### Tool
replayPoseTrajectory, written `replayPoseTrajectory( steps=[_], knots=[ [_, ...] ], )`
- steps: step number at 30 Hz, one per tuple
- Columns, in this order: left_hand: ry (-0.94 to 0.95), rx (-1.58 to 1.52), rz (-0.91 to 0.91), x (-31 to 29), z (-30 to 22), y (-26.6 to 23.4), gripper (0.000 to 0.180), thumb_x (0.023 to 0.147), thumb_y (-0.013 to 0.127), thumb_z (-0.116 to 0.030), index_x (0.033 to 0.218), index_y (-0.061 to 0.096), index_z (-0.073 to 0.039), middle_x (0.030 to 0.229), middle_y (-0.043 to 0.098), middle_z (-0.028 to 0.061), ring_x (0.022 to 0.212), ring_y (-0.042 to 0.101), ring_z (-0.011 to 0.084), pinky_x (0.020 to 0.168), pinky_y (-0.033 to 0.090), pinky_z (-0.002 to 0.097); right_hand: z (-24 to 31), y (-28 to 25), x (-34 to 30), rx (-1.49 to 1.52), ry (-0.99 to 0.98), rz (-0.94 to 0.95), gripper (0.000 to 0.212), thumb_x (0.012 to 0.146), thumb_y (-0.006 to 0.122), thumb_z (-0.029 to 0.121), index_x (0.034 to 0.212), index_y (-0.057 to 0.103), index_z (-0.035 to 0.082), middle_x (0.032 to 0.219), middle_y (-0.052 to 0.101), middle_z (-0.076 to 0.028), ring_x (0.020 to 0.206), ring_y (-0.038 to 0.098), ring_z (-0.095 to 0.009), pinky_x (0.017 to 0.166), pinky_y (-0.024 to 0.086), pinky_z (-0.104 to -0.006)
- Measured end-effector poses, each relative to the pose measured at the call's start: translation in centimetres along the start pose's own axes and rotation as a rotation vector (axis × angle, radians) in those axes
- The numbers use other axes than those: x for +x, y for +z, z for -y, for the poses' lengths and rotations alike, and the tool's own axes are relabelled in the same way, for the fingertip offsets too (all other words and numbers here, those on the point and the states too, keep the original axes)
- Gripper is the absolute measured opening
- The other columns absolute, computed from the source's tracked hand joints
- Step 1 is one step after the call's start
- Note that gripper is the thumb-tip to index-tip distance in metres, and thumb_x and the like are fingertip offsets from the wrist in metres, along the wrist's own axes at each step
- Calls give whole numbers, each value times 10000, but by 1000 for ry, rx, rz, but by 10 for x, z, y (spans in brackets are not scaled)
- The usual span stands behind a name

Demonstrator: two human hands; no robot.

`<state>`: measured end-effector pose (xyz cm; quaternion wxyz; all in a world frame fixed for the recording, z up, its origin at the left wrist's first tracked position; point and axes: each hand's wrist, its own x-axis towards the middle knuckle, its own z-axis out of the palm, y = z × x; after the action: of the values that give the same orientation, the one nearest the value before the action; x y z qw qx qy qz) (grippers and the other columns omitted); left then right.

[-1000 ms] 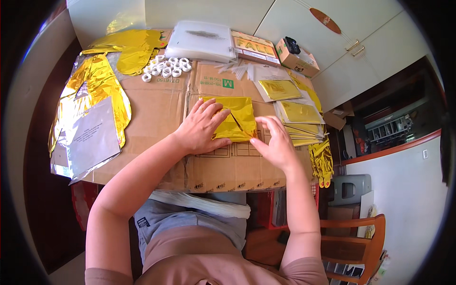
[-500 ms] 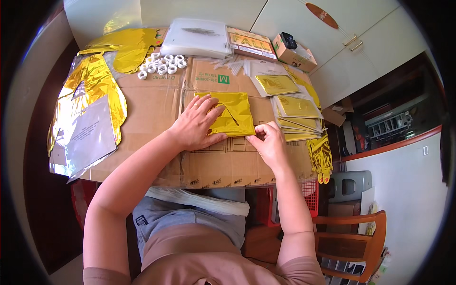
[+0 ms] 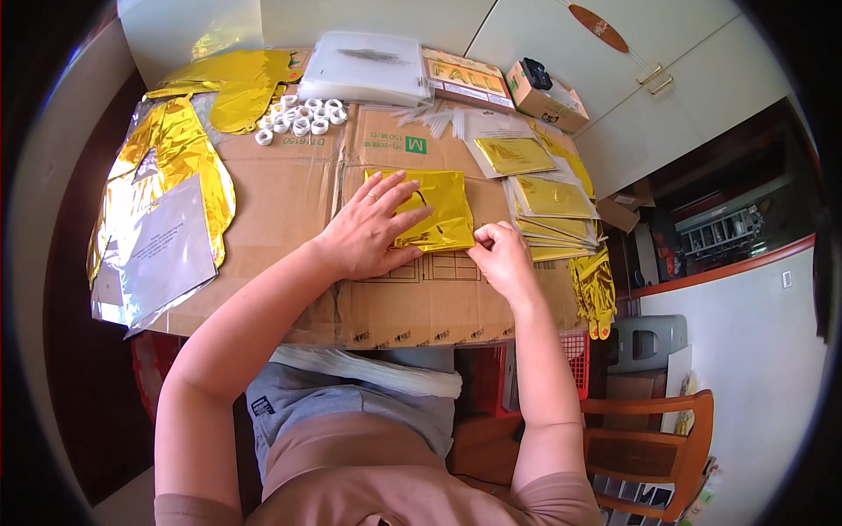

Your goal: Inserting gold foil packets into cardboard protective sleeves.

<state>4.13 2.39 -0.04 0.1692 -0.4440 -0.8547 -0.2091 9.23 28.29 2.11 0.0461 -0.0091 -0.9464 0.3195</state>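
Observation:
A folded gold foil balloon (image 3: 449,209) lies on the cardboard in front of me, roughly square and slightly creased. My left hand (image 3: 377,221) rests flat over its left part with fingers spread, a ring on one of them. At the lower right corner, my right hand (image 3: 503,256) has thumb and fingers closed in a pinch on the foil's edge. Just right of that hand is a stack of flat gold foil packets (image 3: 554,200) in clear sleeves. Another gold packet (image 3: 516,155) lies on a clear sleeve behind the stack.
Unfolded gold foil (image 3: 210,167) and a printed clear sheet (image 3: 171,232) cover the left side. White ribbon rolls (image 3: 317,128), clear plastic sleeves (image 3: 364,70), clear straws (image 3: 459,124) and small boxes (image 3: 553,105) line the back. Loose gold foil (image 3: 594,294) hangs at the right edge.
My left hand has slid slightly right across the foil, its fingers more spread. The foil looks flatter, its dark crease smaller. My right hand stays at the corner, shifted slightly right.

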Motion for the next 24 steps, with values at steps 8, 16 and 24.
replayPoseTrajectory(
  steps=[8, 16, 24],
  knots=[
    [228, -102, 58, 5, -2, 5, 402, 928, 647, -190, 1323, 607, -128, 1376, 538, 150, 1313, 515, 332, 1128, 381, 508, 1, -6, 7, 99, 119, 85, 132, 797, 747, 93, 868, 726, -16, 742, 726, -141, 656, 677, -199, 661, 531, -338],
    [238, -105, 136, 9, -9, 7, 374, 977, 560, -183, 1343, 606, -127, 1417, 520, 166, 1359, 480, 350, 1152, 356, 515, -7, -19, 28, 260, 263, 321, 161, 874, 717, 125, 831, 724, -31, 694, 698, -71, 517, 573, -106, 497, 452, -276],
    [154, -158, 235, 8, -14, 12, 410, 981, 529, -164, 1386, 589, -144, 1476, 466, 198, 1422, 407, 369, 1199, 296, 517, -3, -26, 38, 345, 347, 454, 157, 913, 643, 98, 830, 692, -25, 689, 685, -71, 482, 519, -70, 434, 400, -233]
  ],
)
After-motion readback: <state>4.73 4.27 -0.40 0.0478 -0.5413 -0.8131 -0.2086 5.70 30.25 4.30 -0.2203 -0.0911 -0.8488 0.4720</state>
